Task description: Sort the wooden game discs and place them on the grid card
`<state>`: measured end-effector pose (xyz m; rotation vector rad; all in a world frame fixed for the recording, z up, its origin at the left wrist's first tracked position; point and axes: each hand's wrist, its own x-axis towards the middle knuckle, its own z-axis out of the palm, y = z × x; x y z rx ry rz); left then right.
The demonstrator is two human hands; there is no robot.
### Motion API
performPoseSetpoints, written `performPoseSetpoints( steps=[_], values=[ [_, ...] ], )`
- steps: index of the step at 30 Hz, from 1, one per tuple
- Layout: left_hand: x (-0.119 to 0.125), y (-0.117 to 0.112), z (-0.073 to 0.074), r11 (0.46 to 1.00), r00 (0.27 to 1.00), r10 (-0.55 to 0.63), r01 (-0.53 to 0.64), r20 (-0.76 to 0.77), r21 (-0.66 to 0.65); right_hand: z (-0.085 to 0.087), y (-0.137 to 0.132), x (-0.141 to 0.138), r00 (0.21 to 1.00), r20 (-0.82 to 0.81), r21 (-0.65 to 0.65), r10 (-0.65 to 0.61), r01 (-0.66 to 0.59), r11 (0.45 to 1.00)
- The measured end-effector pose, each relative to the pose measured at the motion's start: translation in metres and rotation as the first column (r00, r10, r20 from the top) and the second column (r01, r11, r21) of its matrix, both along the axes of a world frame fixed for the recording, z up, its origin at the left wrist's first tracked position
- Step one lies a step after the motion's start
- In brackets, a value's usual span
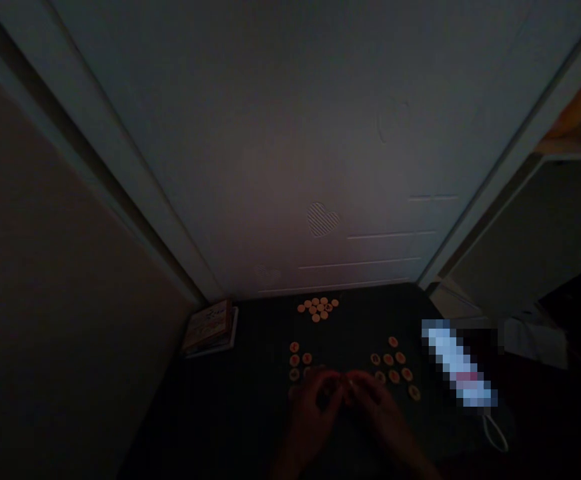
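Low in the dim head view, my left hand [313, 407] and my right hand [380, 410] meet over the dark table, fingertips pinched together. Whatever sits between the fingers is too dark and small to make out. By my left hand lies a group of small round discs [295, 360] with red or dark marks, some partly covered by the hand. To the right of my right hand are several more marked round discs [394, 376]. Farther back, near the wall panel, a tight cluster of mostly plain pale discs [321, 308] lies flat.
A small stack of books [209, 327] rests at the table's back left corner. On the right edge lies a bright, pixelated phone-like object [460, 365] with a white strap loop [495, 433]. A white panel [270, 167] with embossed hearts rises behind the dark table [210, 413].
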<state>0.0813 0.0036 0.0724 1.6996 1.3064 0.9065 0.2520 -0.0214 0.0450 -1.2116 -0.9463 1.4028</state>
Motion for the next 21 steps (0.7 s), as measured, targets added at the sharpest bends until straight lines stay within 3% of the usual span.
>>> performPoseSetpoints(
  steps=[5,14,21],
  values=[
    [0.004,0.002,-0.006,0.999,0.999,0.038,-0.038,0.007,-0.038,0.012,-0.002,0.000,0.969,0.247,0.072,0.013,-0.031,0.997],
    [-0.002,-0.006,-0.002,0.985,0.997,0.059,-0.049,0.054,-0.163,0.020,-0.008,-0.009,0.931,0.361,0.142,-0.056,0.005,0.990],
    [0.001,-0.009,-0.001,0.982,0.987,0.057,-0.029,0.148,-0.185,0.018,-0.006,-0.005,0.908,0.418,0.176,-0.011,-0.070,0.982]
  ],
)
